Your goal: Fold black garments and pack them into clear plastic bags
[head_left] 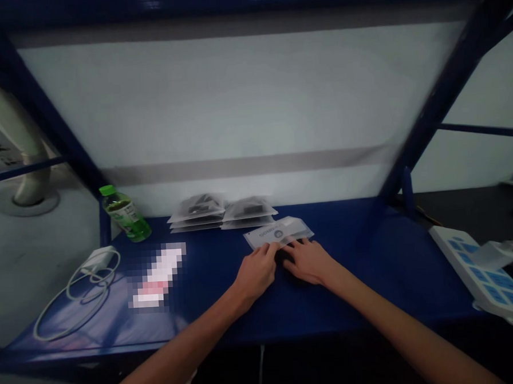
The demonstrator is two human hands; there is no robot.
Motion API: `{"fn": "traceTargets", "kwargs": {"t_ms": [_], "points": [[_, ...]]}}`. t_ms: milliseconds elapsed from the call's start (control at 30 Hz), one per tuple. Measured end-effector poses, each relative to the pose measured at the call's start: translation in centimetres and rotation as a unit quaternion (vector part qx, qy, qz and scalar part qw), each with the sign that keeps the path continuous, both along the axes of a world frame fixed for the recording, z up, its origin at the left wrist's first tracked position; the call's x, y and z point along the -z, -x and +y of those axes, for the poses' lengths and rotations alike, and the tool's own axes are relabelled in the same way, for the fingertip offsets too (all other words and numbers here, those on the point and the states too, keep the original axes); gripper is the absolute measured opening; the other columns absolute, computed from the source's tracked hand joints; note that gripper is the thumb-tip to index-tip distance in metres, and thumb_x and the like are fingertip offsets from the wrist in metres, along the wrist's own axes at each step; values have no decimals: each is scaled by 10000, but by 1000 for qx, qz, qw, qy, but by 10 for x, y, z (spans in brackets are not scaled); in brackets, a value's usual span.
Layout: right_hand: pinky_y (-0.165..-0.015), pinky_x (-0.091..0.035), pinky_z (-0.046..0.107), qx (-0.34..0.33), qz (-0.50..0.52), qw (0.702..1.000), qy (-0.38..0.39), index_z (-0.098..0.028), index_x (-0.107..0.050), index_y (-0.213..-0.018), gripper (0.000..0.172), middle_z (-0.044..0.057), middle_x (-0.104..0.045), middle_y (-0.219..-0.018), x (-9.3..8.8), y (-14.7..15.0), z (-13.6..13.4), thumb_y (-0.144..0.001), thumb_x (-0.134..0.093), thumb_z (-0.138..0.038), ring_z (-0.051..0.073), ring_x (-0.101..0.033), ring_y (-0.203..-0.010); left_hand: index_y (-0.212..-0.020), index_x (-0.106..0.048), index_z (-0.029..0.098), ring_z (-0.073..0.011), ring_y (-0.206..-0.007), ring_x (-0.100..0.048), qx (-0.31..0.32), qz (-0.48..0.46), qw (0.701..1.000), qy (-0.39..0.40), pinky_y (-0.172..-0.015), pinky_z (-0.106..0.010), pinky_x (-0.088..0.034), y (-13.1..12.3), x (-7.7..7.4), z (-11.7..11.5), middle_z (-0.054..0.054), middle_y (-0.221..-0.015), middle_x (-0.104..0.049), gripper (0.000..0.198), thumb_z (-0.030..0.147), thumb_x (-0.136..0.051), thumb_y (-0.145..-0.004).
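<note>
A frosted zip bag (265, 234) with grey printing and a round logo lies on the blue tabletop in front of me. My left hand (258, 270) is closed at the bag's near edge, thumb and fingertips pinched on it. Resting on the same edge, just to the right, is my right hand (309, 261); its fingers are spread and its thumb stands apart from them. What is inside the bag cannot be made out. Behind it are two stacks of similar bags, a left stack (197, 212) and a right stack (249, 211), with dark contents.
A green-capped drink bottle (129, 216) leans at the back left. Near it lie a white charger (99, 258) with a looped cable (68, 290) and a blurred-out bright object (160, 274). On the right sits a power strip (480, 275) with a plug in it. Blue frame posts flank the table.
</note>
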State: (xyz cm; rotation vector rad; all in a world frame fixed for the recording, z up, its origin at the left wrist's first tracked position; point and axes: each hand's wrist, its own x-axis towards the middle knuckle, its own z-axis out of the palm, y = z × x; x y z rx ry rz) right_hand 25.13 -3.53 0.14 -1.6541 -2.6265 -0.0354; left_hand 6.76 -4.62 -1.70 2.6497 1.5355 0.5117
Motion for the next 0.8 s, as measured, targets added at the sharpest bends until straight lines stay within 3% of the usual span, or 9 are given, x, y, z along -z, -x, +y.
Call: {"fn": "traceTargets", "kwargs": {"t_ms": [167,267,400,533,633,800], "points": [[-805,-496,435,61,-8,998,-9,-186,-615,-1243,472,167,-668,-1193,-2,9,12,-987,-316,-446,324,-649,-1013,-1219,-444,229,-216,-1035,-634,-6,-16,1000,11,-779,-281,-512,-1,-3,0,-72,-1169,-626,317,115,-415,-925],[-787,-496,438,83,-11,996,-21,-160,-645,-1183,512,191,-687,-1132,0,15,15,-998,-282,-469,328,-668,-968,-1205,-442,231,-223,-1054,-615,-26,-35,999,8,-754,-282,-510,-1,-2,1,-73,-1179,-616,308,138,-448,-912],[-820,-489,436,82,-13,996,-26,-166,-650,-1182,479,183,-699,-1130,2,26,17,-999,-306,-445,319,-675,-970,-1028,-517,199,-265,-1000,-603,-87,-22,996,9,-723,-320,-505,4,-2,5,-87,-1060,-640,149,282,-532,-904],[-799,-494,470,86,-11,996,-13,-157,-649,-1189,472,187,-734,-1020,0,37,24,-1003,-294,-405,329,-689,-915,-855,-561,199,-245,-932,-613,-62,7,998,18,-719,-317,-487,8,-3,8,-74,-959,-657,121,258,-488,-932],[-806,-485,484,95,2,995,-20,-130,-639,-1205,525,209,-725,-1041,0,39,25,-1008,-265,-441,351,-681,-943,-842,-573,202,-226,-904,-616,-57,5,998,17,-699,-298,-470,9,-3,8,-61,-925,-664,115,228,-495,-922],[-867,-468,475,103,38,993,-32,-133,-569,-1317,689,207,-645,-1255,3,19,10,-982,-208,-614,370,-609,-1122,-817,-563,203,-217,-883,-612,-62,1,998,5,-670,-287,-443,14,-3,10,-43,-902,-660,85,221,-532,-894]]}}
